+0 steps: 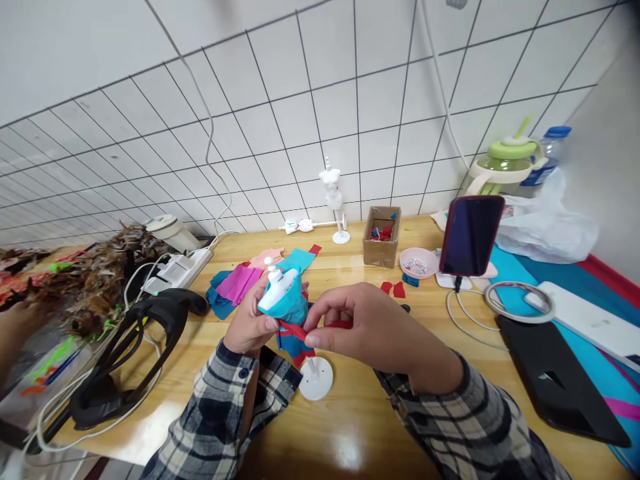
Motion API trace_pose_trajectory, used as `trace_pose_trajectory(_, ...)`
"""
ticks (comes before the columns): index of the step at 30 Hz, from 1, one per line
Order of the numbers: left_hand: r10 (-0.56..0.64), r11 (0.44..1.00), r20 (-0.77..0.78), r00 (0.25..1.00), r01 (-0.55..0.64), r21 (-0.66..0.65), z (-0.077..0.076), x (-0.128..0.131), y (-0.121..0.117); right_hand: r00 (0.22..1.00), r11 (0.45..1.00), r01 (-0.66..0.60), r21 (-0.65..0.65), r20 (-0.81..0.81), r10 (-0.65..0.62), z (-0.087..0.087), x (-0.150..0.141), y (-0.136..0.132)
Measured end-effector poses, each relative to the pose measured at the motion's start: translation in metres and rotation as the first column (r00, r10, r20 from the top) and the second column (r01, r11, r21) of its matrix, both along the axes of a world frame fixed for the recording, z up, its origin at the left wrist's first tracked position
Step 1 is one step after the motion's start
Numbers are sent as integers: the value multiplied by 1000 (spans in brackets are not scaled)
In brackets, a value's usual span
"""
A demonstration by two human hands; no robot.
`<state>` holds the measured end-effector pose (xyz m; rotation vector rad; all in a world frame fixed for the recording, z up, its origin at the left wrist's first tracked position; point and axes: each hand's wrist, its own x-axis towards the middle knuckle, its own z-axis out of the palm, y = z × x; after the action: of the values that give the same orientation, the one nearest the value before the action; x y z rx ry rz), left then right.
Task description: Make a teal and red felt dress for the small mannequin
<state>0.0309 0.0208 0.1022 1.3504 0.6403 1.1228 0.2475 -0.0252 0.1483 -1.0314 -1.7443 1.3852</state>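
Observation:
A small white doll mannequin (278, 293) tilts to one side, wrapped in a bright blue cloth top with darker blue and red cloth below. Around its upper body closes my left hand (249, 320), thumb across the front. At the waist, my right hand (360, 327) pinches a red fabric strip (294, 331) between thumb and fingertips, and part of the strip runs into the palm. The mannequin's round white base (316, 379) shows beneath the hands. Its far side is hidden by my fingers.
Magenta fabric (239, 285) and other cloth pieces lie behind my left hand. Farther back stand a bare mannequin (331, 190), a cardboard box (381, 237) and a pink bowl (419, 263). A phone (473, 235) is on the right, a black headset (125, 353) on the left.

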Motion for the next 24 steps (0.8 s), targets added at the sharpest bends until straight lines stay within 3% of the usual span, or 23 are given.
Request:
trace_pose_trajectory(9, -91, 996, 25, 996, 92, -22, -4, -4, -1, 987, 986, 67, 154, 136, -88, 0, 13, 1)
trace_pose_trajectory(16, -162, 983, 68, 984, 167, -79, -3, 0, -7, 993, 993, 108, 52, -51, -106, 2, 9, 2)
trace_pose_trajectory(24, -172, 974, 186, 967, 195, -113, -14, 5, -12, 990, 993, 111, -27, -81, -113, 1, 2, 2)
